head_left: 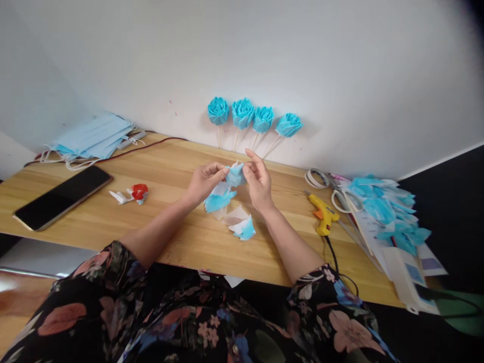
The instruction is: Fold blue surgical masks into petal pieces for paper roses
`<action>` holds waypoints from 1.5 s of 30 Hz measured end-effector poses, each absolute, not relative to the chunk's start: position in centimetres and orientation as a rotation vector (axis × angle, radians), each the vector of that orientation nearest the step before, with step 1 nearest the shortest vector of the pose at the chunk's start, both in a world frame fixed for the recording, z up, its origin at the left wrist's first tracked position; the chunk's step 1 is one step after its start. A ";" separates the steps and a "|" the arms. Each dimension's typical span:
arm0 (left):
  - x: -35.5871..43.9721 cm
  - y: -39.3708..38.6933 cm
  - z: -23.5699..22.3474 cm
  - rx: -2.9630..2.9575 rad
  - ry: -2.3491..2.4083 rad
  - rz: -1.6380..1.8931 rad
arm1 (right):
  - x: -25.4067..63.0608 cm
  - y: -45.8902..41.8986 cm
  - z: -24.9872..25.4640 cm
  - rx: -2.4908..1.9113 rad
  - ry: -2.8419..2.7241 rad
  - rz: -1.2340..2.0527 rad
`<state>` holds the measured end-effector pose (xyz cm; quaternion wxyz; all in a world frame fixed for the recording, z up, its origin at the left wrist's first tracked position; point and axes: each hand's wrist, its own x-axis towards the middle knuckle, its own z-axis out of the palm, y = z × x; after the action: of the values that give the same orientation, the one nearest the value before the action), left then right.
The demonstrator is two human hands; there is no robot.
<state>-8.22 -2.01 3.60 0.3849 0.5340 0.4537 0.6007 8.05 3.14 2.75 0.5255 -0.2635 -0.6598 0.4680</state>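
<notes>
My left hand (204, 182) and my right hand (257, 182) meet above the middle of the wooden table (159, 222), both pinching a small blue fabric flower bud (235, 175) between their fingertips. Loose blue and white fabric petal pieces (232, 214) lie on the table just below the hands. Several finished blue fabric roses on wooden sticks (252, 117) lean against the white wall right behind the hands.
A yellow glue gun (322, 213) with a black cord lies to the right. Further right sit scissors (342, 199), tape rolls (315, 177) and a heap of blue scraps (385, 212). A phone (62, 196), red-and-white bits (135, 193) and blue face masks (91, 138) lie left.
</notes>
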 end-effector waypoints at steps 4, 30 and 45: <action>-8.2 -2.2 3.6 1.365 1.161 1.518 | 8.0 3.1 2.9 -0.611 -1.579 1.162; -7.3 -2.8 3.3 1.293 1.151 1.730 | 7.8 3.9 2.9 -0.745 -1.488 1.248; -8.1 -2.5 4.0 1.272 1.093 1.631 | 9.3 4.7 2.8 -0.681 -1.590 1.782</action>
<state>-8.07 -2.50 3.99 0.3904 0.5007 0.4301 0.6418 9.26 4.74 2.83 0.3231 -0.2596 -0.6058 0.6791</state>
